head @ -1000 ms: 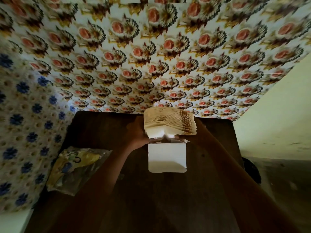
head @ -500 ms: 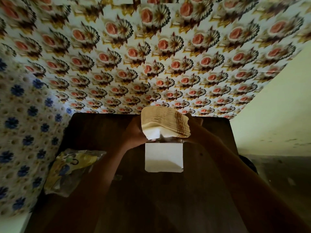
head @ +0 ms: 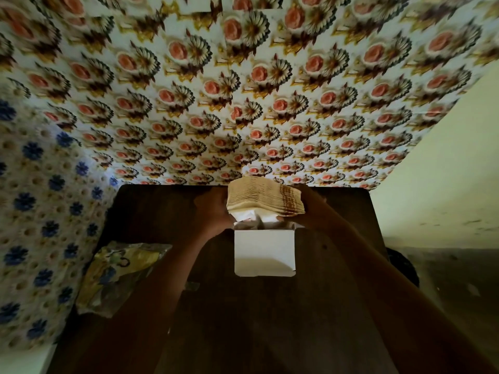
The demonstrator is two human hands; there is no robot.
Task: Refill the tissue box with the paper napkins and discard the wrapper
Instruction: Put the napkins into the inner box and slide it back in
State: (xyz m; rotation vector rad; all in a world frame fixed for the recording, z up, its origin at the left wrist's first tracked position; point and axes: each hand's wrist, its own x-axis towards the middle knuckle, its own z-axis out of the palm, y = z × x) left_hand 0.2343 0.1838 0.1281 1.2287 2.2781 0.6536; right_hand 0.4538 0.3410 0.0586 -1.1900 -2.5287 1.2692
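Head view: I am looking down on a dark table (head: 337,306) with the tissue box (head: 264,252) as my landmark, standing open-topped near the middle.
Napkin stack: the paper napkins (head: 263,197) sit directly above the box's open mouth, edge-on to me, the lowest sheets already at or just inside the rim. I judge they are held there so the stack lines up with the opening before it goes down.
Left hand: my left hand (head: 213,209) clamps the stack's left face, just above and left of the box, fingers wrapped closed around the napkins.
Right hand: my right hand (head: 302,209) presses the opposite face, above and right of the box, with fingertips (head: 283,218) curled under the bottom corner. Both hands are gripping the same stack, squeezing it, I think, to keep loose sheets from fanning.
Wrapper: the wrapper (head: 121,273) lies crumpled on the table well to the left of the box and nearer me, touched by neither hand; discarding it looks not yet done.
Fit: the stack looks about as wide as the box mouth, so I would expect a snug entry.
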